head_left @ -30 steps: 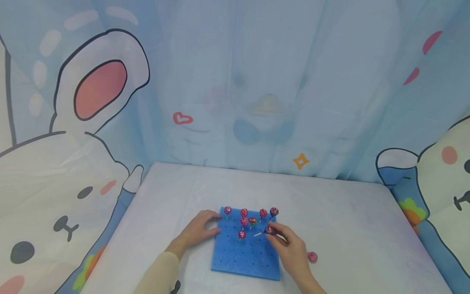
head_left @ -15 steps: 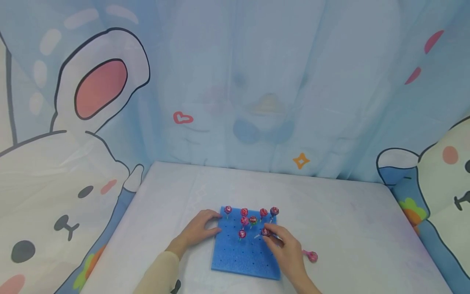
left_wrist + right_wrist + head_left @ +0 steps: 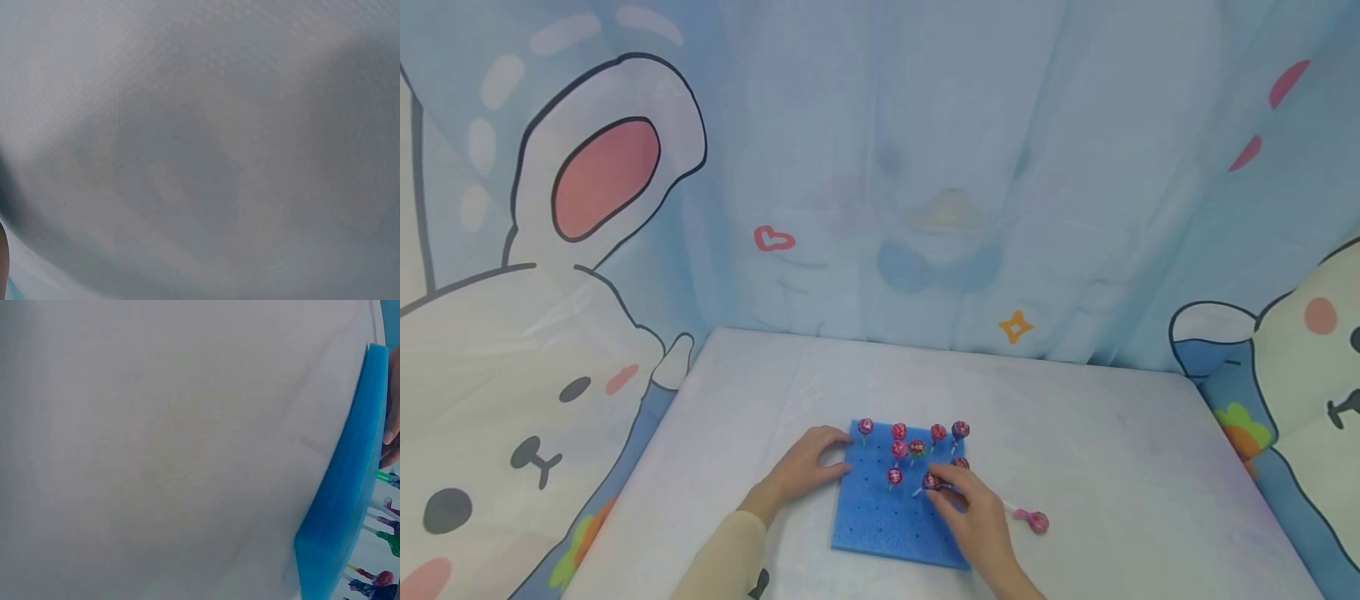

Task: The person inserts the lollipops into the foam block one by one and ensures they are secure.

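In the head view a blue foam board (image 3: 895, 529) with small holes lies on the table. Several wrapped lollipops stand upright in it, among them a red one (image 3: 894, 477) near the middle. My left hand (image 3: 805, 467) rests at the board's left edge, thumb and fingers spread apart and touching it. Above the board's right half, my right hand (image 3: 973, 510) pinches a dark red lollipop (image 3: 930, 482) by its head. Its white stick slants down left to the board; whether the tip sits in a hole cannot be told. Another lollipop (image 3: 960, 463) shows just behind that hand.
A pink lollipop (image 3: 1037, 522) lies on the white tablecloth (image 3: 1120, 483) right of the board. A blue curtain with cartoon prints (image 3: 865, 167) hangs behind. The left wrist view shows mostly blurred pale cloth; in the right wrist view the foam board's side (image 3: 344, 481) appears.
My right hand has moved left and slightly nearer with the pinched lollipop. The lollipop behind it and more of the pink one have come into sight. My left hand stays put.
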Tool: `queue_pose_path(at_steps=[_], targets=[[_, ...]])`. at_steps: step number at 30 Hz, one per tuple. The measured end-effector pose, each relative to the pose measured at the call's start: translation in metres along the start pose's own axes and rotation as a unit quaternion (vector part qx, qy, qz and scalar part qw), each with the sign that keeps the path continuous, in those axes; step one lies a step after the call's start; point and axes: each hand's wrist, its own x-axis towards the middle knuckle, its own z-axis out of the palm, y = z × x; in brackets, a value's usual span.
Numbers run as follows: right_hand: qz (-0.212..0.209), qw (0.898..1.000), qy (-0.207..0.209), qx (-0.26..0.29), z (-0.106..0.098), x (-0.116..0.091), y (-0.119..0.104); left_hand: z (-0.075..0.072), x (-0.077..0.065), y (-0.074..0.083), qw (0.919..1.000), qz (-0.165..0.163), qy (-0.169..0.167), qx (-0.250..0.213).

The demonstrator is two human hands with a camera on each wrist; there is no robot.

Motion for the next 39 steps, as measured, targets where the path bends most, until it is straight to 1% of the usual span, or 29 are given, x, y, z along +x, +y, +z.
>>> queue_pose_path(at_steps=[7,14,19,23,30,33,37,39], targets=[[0.011,1.0,-0.007,-0.002,0.001,-0.002,0.0,0.0,0.0,-0.001,1.0,0.006,0.0,0.006],[0.024,0.999,-0.021,-0.009,-0.001,-0.003,-0.001,0.0,-0.001,0.001,1.0,-0.002,-0.001,0.001],[0.044,0.998,-0.031,-0.025,-0.004,-0.004,-0.003,0.0,-0.001,0.0,1.0,-0.005,-0.002,-0.004],[0.059,0.997,-0.043,-0.033,-0.007,-0.006,-0.004,0.0,0.0,-0.001,1.0,0.0,0.003,-0.006],[0.071,0.996,-0.054,-0.022,-0.011,-0.008,-0.006,0.001,0.0,-0.001,0.9999,0.009,0.007,-0.002],[0.063,0.996,-0.053,-0.018,-0.011,-0.009,-0.006,0.001,0.0,-0.001,1.0,0.002,0.002,0.0],[0.034,0.999,-0.042,-0.006,-0.009,-0.009,-0.004,0.0,0.0,0.0,1.0,-0.006,-0.002,0.001],[0.02,0.999,-0.036,-0.002,-0.007,-0.009,-0.004,0.0,0.0,0.0,1.0,-0.003,0.0,0.001]])
